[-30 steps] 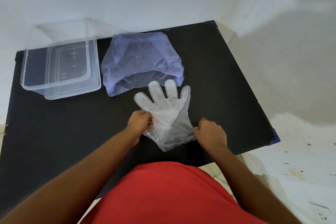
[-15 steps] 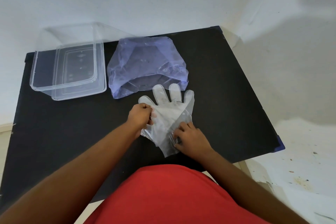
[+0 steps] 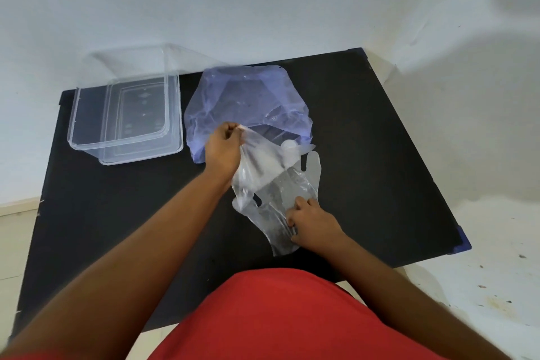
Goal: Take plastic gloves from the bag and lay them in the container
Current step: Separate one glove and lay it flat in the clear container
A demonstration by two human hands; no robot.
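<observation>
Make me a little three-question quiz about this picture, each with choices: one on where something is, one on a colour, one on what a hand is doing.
1. Where does the clear container stand, as the camera sees it?
A. Left of the bag
B. Right of the bag
C. On top of the bag

2. What colour is the bag?
A. Green
B. Pale blue-violet
C. Yellow

3. What is the left hand doing?
A. Resting flat on the table
B. Reaching into the container
C. Pinching and lifting a plastic glove

Answers:
1. A, since the container stands on the black table at the far left, the bag beside it.
2. B, as the thin film shows a pale blue-violet tint.
3. C, for its fingers are closed on a raised glove edge while the right hand presses down the gloves on the table.
</observation>
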